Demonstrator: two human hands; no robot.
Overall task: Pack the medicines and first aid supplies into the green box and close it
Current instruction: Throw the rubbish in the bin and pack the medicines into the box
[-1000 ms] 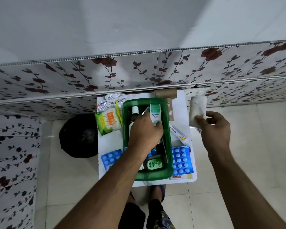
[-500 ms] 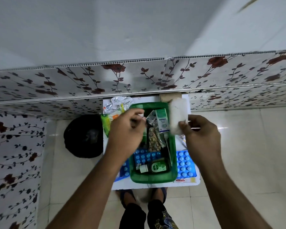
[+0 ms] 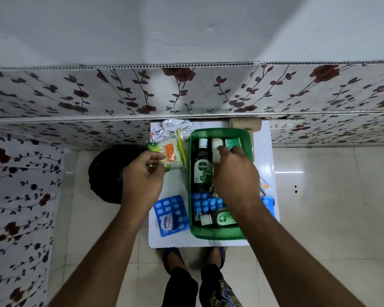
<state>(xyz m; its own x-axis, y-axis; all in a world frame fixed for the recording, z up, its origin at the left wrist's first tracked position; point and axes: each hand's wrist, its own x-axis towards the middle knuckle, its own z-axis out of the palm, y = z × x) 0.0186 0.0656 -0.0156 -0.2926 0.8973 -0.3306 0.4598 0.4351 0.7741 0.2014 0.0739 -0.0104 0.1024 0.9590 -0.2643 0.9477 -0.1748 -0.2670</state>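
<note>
1. I see the green box (image 3: 220, 233) on the small white table (image 3: 171, 241), a little to the right of the middle. It is a translucent green plastic tub with rounded corners and a thick rim, and it has no lid on it.
2. Inside the box, a dark Dettol bottle (image 3: 201, 167) with a white cap lies along the left wall. Beside it is a white roll (image 3: 216, 147), and a green carton (image 3: 232, 142) is in the far right corner.
3. At the near end of the box there are a blue blister sheet (image 3: 205, 203) and a small green Dettol bottle (image 3: 220, 218) lying on its side.
4. My right hand (image 3: 235, 173) is inside the box, palm down, with the fingertips touching the white roll. I cannot tell if the fingers really grip it.
5. My left hand (image 3: 143, 176) is outside the box, at the left. Its fingers are curled and pinch the edge of a green and orange packet (image 3: 171, 151) on the table.
6. On the table, left of the box, there are another blue blister sheet (image 3: 169, 204) with a small round tin (image 3: 167, 222) on it, and some silver foil strips (image 3: 175, 128) at the far edge.
</note>
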